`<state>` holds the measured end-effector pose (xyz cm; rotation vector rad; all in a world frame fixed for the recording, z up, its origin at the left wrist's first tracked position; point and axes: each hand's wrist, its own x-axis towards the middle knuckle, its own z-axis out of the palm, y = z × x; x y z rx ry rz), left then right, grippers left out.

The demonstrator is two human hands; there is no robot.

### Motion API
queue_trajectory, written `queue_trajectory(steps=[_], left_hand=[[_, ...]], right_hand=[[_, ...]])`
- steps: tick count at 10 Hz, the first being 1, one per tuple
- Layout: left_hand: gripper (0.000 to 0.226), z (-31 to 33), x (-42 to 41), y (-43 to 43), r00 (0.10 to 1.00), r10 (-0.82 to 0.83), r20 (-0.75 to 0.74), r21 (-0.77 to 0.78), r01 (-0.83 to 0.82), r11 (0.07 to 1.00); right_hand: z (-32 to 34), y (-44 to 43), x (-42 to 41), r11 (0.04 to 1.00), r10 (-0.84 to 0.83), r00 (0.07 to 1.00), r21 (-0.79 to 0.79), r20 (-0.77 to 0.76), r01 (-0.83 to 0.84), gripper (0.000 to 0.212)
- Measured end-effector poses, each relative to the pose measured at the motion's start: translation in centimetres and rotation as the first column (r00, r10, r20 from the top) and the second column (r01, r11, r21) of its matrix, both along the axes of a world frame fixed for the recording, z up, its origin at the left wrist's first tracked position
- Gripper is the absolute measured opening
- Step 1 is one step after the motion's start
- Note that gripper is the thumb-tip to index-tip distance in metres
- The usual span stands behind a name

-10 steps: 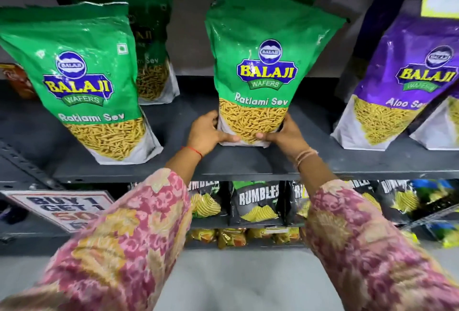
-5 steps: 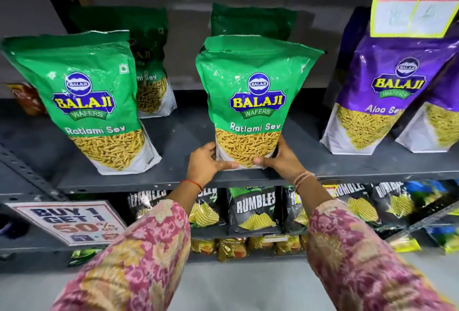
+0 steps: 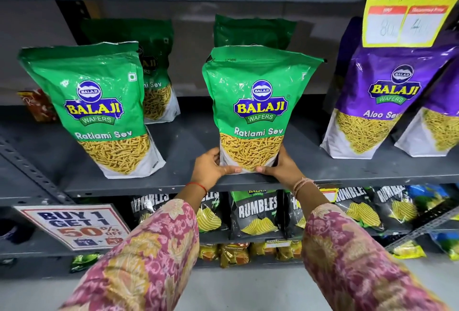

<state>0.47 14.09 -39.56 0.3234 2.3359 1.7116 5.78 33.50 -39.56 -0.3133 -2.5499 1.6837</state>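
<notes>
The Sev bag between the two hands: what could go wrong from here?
1. The left hand and right hand hold the bag only at its base, near the front edge of the shelf. The tall bag could tip forward and fall.
2. A rear bag stands right behind it. A push backward might knock that one over.
</notes>
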Motion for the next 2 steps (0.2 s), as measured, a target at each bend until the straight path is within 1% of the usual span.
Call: queue_trajectory(steps=[1,2], left_hand=[[0.086,-0.4,1.0,-0.7,0.999,-0.026,-0.022,0.013,0.027,1.000],[0.071,-1.1,3.3,-1.6,0.974,0.169,-0.153,0.003,-0.171,0.985]], right_hand=[[-0.4,-0.3,0.9,0.993,-0.054,0.997,-0.104,-0.059,0.047,0.098],[-1.3,-2.3,3.3,0.935,-0.334,0.904,0.028,-0.267,0.354,0.092]])
